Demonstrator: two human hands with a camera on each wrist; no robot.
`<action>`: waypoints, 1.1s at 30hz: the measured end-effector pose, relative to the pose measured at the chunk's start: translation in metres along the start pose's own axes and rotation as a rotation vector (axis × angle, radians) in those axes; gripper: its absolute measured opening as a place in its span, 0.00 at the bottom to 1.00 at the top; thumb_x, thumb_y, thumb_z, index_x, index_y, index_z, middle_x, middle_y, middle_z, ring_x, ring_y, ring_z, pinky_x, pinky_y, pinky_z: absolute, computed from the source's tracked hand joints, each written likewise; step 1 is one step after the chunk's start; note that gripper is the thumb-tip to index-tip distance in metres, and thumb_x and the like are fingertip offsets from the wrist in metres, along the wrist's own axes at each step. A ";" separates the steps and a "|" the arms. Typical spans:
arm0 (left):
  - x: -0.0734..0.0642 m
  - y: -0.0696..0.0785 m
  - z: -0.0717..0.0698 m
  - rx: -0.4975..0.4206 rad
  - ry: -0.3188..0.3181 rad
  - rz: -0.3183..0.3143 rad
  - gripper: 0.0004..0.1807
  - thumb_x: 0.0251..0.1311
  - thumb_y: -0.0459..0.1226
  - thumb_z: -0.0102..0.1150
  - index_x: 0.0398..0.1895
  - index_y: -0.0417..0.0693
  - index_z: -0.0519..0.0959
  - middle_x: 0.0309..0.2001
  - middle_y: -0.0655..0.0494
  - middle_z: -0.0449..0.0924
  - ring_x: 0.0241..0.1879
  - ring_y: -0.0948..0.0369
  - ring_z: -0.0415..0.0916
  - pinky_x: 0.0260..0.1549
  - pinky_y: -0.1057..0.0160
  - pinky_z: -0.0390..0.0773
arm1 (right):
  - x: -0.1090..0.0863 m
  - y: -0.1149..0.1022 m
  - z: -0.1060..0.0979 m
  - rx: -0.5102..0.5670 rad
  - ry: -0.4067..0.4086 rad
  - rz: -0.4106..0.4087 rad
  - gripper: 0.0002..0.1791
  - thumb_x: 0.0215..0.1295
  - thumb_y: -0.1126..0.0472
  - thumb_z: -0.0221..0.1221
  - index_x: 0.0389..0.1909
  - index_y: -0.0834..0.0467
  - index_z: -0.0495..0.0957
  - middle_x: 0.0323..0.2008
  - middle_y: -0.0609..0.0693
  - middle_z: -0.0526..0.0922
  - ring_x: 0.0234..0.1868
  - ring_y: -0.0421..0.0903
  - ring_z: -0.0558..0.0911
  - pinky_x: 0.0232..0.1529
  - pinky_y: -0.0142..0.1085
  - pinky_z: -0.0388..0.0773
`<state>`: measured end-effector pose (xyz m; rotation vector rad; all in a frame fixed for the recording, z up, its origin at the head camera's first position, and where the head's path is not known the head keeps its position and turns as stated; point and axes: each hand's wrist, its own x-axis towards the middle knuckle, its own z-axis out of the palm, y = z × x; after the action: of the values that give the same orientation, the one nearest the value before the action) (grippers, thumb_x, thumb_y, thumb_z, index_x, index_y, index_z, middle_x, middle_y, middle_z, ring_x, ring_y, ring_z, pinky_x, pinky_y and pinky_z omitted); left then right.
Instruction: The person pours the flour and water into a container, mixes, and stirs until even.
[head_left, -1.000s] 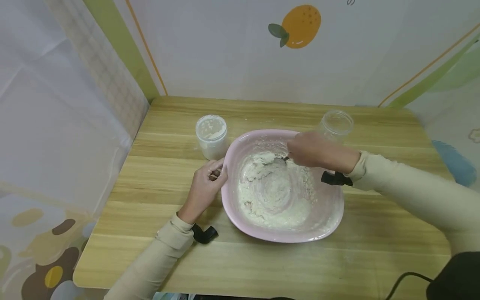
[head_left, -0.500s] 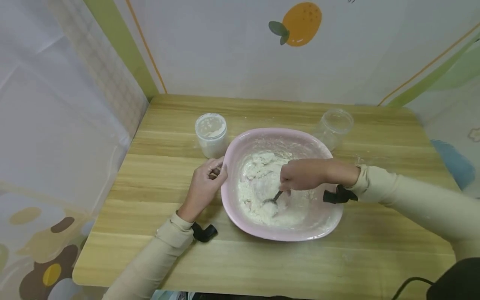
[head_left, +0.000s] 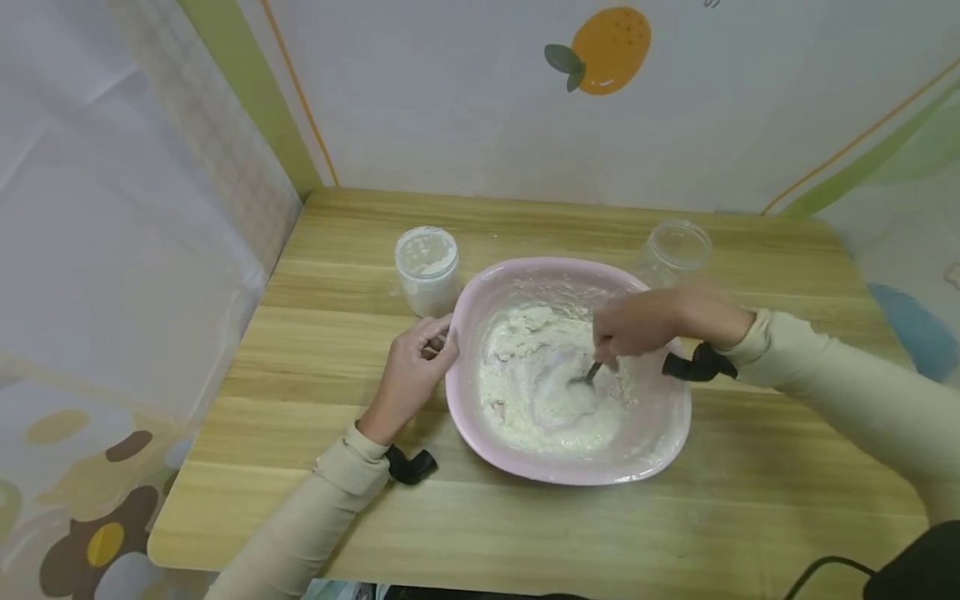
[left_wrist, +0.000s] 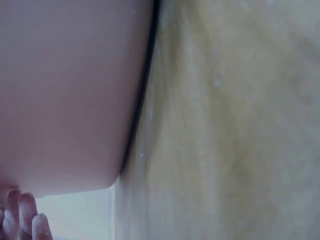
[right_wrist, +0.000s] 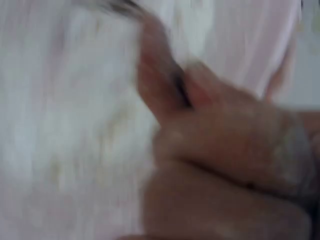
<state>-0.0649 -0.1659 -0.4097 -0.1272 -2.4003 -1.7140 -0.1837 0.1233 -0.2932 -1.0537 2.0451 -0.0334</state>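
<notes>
Left of centre, left hand (head_left: pixel 407 375) at the basin's left rim, thumb and fingers bent onto the edge, only a small gap between thumb and forefinger; probably there to keep the basin from sliding. Left wrist view has fingertips by the outer wall, lower left corner. Just above that hand, the powder jar (head_left: pixel 429 292), upright, no lid on, white stuff inside; likely parked there to stay within reach but out of the way. Centre of frame: pink basin (head_left: pixel 663 417) on the wooden table (head_left: pixel 300 333), between the two arms, presumably so both hands reach it easily. Pale mixture (head_left: pixel 517 333) inside, lumpy at left, some smeared up the walls. Spoon (head_left: pixel 592 373) tilted, its head down in the mixture, right of the basin's middle. Right hand (head_left: pixel 652 321) over the basin's right side, fingers curled tight round the handle, seemingly high enough to stay clear of the mixture; blurred in right wrist view. Upper right, clear jar (head_left: pixel 680 246) behind the basin, lower part hidden, seemingly set aside.
</notes>
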 end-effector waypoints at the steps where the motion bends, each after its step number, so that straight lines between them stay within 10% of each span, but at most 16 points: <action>1: 0.000 0.000 0.000 -0.002 -0.001 0.002 0.19 0.69 0.32 0.58 0.61 0.41 0.83 0.36 0.46 0.80 0.35 0.65 0.76 0.35 0.72 0.79 | 0.002 -0.004 0.004 0.050 -0.015 -0.015 0.18 0.79 0.58 0.53 0.30 0.55 0.87 0.23 0.45 0.80 0.20 0.37 0.63 0.27 0.31 0.66; 7: 0.002 0.000 0.001 -0.004 0.007 0.014 0.19 0.69 0.32 0.58 0.61 0.41 0.83 0.37 0.45 0.82 0.34 0.64 0.76 0.35 0.73 0.79 | 0.006 -0.005 0.011 -0.006 0.160 0.015 0.18 0.78 0.59 0.53 0.29 0.53 0.87 0.30 0.45 0.87 0.23 0.37 0.70 0.34 0.36 0.74; 15: 0.003 0.002 0.000 0.005 -0.001 0.003 0.19 0.70 0.32 0.58 0.61 0.44 0.84 0.35 0.46 0.80 0.34 0.62 0.76 0.35 0.72 0.78 | 0.012 0.016 0.000 -0.144 0.441 0.154 0.17 0.78 0.61 0.52 0.25 0.56 0.76 0.20 0.48 0.72 0.23 0.44 0.69 0.30 0.39 0.70; 26: -0.001 -0.001 0.001 0.012 -0.011 -0.006 0.19 0.69 0.31 0.57 0.62 0.44 0.83 0.35 0.45 0.80 0.35 0.62 0.75 0.35 0.72 0.78 | 0.051 0.000 0.018 -0.050 0.480 -0.110 0.17 0.81 0.60 0.51 0.39 0.60 0.88 0.34 0.52 0.90 0.30 0.44 0.83 0.47 0.46 0.83; 33: -0.001 -0.003 0.001 0.012 -0.011 -0.017 0.20 0.69 0.32 0.58 0.62 0.44 0.83 0.34 0.46 0.79 0.35 0.62 0.75 0.35 0.72 0.78 | 0.044 -0.017 0.034 -0.102 0.298 -0.200 0.13 0.81 0.57 0.52 0.46 0.55 0.85 0.40 0.48 0.90 0.40 0.44 0.88 0.47 0.45 0.85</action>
<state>-0.0648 -0.1662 -0.4126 -0.1150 -2.4255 -1.7104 -0.1636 0.0933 -0.3383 -1.3833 2.2148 -0.2021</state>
